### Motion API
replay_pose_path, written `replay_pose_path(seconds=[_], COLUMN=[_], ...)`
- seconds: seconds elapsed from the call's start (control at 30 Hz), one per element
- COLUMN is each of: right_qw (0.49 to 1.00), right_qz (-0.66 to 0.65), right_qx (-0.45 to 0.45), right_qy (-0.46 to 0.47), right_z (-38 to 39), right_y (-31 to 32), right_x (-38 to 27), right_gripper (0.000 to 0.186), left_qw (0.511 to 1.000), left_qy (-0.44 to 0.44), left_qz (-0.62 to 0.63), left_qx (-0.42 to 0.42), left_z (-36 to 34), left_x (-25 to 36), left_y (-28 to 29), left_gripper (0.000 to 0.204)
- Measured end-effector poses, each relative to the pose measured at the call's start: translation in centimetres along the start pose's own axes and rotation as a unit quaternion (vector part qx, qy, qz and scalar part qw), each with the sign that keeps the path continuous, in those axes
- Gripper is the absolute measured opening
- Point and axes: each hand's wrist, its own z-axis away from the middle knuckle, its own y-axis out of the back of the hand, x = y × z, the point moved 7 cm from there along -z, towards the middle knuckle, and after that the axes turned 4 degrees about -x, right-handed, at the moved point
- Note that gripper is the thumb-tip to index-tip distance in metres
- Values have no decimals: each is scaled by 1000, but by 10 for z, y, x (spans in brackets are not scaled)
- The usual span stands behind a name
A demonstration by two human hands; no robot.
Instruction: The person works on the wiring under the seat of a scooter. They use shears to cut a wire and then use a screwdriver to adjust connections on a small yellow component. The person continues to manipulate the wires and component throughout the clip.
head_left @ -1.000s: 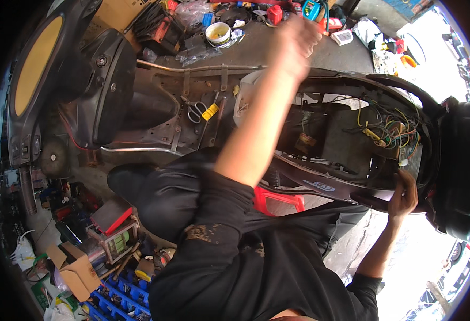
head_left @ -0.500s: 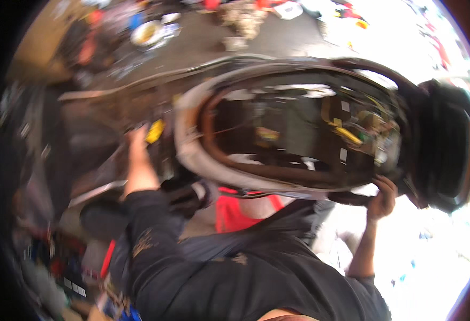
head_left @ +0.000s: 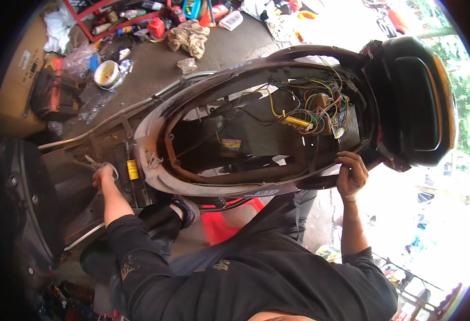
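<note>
My left hand (head_left: 104,175) is closed on silver scissors (head_left: 114,170) on the scooter's metal footboard (head_left: 89,144), just left of a small yellow object (head_left: 133,169). The scooter's body (head_left: 148,172) has an open top, with tangled coloured wires (head_left: 320,109) and a yellow connector piece (head_left: 297,121) toward its rear. My right hand (head_left: 353,172) grips the body's near rim at the rear, fingers curled, below the wire bundle. Part of the scissors is hidden by my left hand.
A black front panel (head_left: 23,198) is at left, a black rear box (head_left: 411,104) at right. A red stool (head_left: 216,224) is under the scooter. Beyond lie a white bucket (head_left: 107,74), crumpled paper (head_left: 189,37), bottles, a cardboard box (head_left: 15,91) and other clutter.
My left hand has come down from raised in the air to the footboard and closed on the scissors. The view has shifted; my right hand stays at the rear rim.
</note>
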Motion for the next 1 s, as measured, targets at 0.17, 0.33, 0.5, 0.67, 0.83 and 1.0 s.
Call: replay_pose_path(seconds=[0.17, 0.33, 0.5, 0.67, 0.83, 1.0], right_qw=[989, 962, 863, 809, 793, 854], right_qz=[-135, -271, -496, -481, -465, -355], right_qx=[44, 26, -85, -328, -371, -368], right_qy=[48, -4, -48, -80, -135, -95], right_z=[-9, -25, -93, -127, -123, -139], right_y=[2, 11, 11, 16, 37, 30], right_x=[4, -16, -56, -63, -41, -49], right_gripper=[25, 21, 18, 43, 40, 44], left_qw=[731, 494, 327, 229, 172, 190], left_qy=[-146, -239, -458, -477, -479, -480], left_qz=[608, 686, 556, 566, 535, 544], left_qx=[-275, -479, -612, -633, -674, -662], left_z=[-98, 223, 498, 653, 674, 673], left_x=[99, 215, 160, 90, 71, 66], left_y=[78, 184, 231, 228, 214, 193], left_gripper=[23, 20, 29, 58, 61, 71])
